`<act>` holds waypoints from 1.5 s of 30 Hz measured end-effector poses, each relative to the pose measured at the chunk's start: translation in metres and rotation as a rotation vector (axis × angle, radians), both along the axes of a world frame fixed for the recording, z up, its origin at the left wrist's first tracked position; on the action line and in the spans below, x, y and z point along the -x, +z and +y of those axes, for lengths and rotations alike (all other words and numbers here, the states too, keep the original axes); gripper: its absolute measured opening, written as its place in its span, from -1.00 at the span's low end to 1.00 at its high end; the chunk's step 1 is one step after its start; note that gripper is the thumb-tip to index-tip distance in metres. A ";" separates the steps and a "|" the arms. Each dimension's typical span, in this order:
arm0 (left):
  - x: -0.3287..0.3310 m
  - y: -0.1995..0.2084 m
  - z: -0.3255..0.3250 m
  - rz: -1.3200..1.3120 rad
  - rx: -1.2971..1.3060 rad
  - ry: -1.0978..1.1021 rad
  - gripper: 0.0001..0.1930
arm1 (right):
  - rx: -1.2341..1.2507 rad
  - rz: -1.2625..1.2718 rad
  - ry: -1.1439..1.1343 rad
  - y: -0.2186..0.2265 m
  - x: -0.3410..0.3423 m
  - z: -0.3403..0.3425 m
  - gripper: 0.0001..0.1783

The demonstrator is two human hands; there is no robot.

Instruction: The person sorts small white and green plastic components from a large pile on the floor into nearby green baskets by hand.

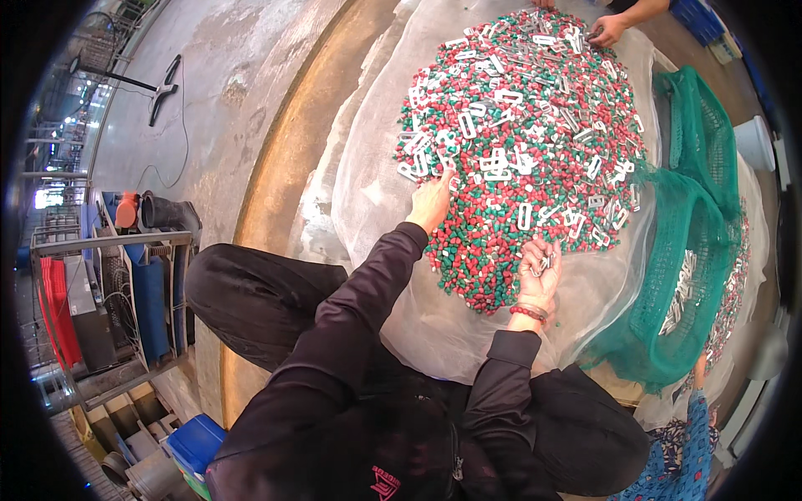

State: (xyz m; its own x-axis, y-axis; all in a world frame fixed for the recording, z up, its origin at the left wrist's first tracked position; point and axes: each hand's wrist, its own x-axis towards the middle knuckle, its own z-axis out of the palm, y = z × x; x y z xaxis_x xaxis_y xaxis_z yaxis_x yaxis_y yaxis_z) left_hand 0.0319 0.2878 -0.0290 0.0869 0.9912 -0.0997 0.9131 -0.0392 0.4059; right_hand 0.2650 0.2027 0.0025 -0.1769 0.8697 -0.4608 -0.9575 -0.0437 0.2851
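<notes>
A broad pile of small red and green pellets (484,250) lies on a pale mesh sheet (368,175), mixed with many flat silvery oblong metal pieces with slots. My left hand (430,203) reaches to the pile's left edge, its fingertips pinched together beside a cluster of metal pieces (418,159). What those fingertips hold, if anything, is too small to make out. At the near right edge, my right hand (537,274) is turned partly palm up, fingers curled around silvery metal pieces (545,263). A slotted metal piece (525,216) lies just beyond it.
Right of the pile stand green baskets draped with green netting (656,309); the nearer holds metal pieces (681,292). Another person's hand (608,31) works at the far edge. A patterned blue sleeve (698,430) reaches toward another pile at right. A low ledge (271,167) runs along the left.
</notes>
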 end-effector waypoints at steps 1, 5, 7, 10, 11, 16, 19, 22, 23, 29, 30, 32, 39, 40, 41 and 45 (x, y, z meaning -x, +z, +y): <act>0.002 0.003 0.001 0.004 -0.038 -0.018 -0.62 | 0.003 0.002 0.005 0.001 -0.001 0.000 -0.68; 0.007 -0.006 0.009 0.162 -0.098 -0.226 -0.51 | -0.021 -0.106 -0.035 0.008 0.003 0.002 -0.70; 0.010 -0.006 0.010 0.222 -0.105 -0.289 -0.56 | 0.032 -0.099 -0.056 0.015 0.009 0.004 -0.69; 0.012 -0.008 0.008 0.041 -0.190 -0.338 -0.78 | -0.103 -0.175 -0.069 0.015 0.008 -0.001 -0.81; 0.009 -0.005 0.011 0.036 -0.195 -0.348 -0.78 | 0.065 -0.276 -0.117 0.021 0.008 -0.002 -0.79; 0.037 -0.010 0.035 -0.046 0.121 -0.264 -0.44 | -0.211 -0.229 -0.151 0.023 0.016 -0.003 -0.46; 0.037 0.002 0.041 0.146 0.229 -0.348 -0.31 | -0.154 -0.245 -0.141 0.020 0.014 0.000 -0.51; 0.017 0.060 0.042 0.152 0.576 -0.273 -0.44 | -0.152 -0.521 -0.053 0.028 -0.007 -0.004 -0.61; 0.008 0.061 0.040 0.158 0.568 -0.298 -0.44 | -0.137 -0.613 -0.050 0.035 -0.020 -0.005 -0.62; -0.026 0.076 0.035 0.118 -0.015 -0.489 -0.85 | -0.069 -0.782 0.121 0.022 -0.011 -0.002 -0.56; -0.031 0.080 0.032 0.166 -0.128 -0.520 -0.90 | -0.081 -0.705 0.136 0.022 0.000 0.001 -0.50; -0.051 0.091 0.026 0.265 -0.334 -0.566 -0.96 | -0.069 -0.554 0.153 0.012 0.014 -0.002 -0.42; -0.090 0.109 0.038 -0.131 -0.071 -0.658 -0.87 | -0.008 -0.484 0.032 0.006 0.021 -0.004 -0.58; -0.098 0.116 0.037 -0.096 -0.071 -0.670 -0.87 | -0.062 -0.461 0.023 -0.001 0.017 -0.007 -0.62; -0.104 0.125 0.032 -0.170 -0.093 -0.603 -0.79 | -0.070 -0.458 0.026 -0.005 0.017 -0.006 -0.62; -0.126 0.155 0.012 -0.358 -0.061 -0.697 -0.72 | 0.009 -0.344 -0.085 -0.004 0.017 0.003 -0.64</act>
State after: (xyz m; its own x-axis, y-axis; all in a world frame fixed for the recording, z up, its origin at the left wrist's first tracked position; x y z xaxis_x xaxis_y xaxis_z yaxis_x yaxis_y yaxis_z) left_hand 0.1579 0.2994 0.1257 0.7073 0.6991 0.1047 0.4836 -0.5865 0.6497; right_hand 0.2482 0.2057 -0.0011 0.0634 0.8703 -0.4883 -0.9976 0.0418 -0.0551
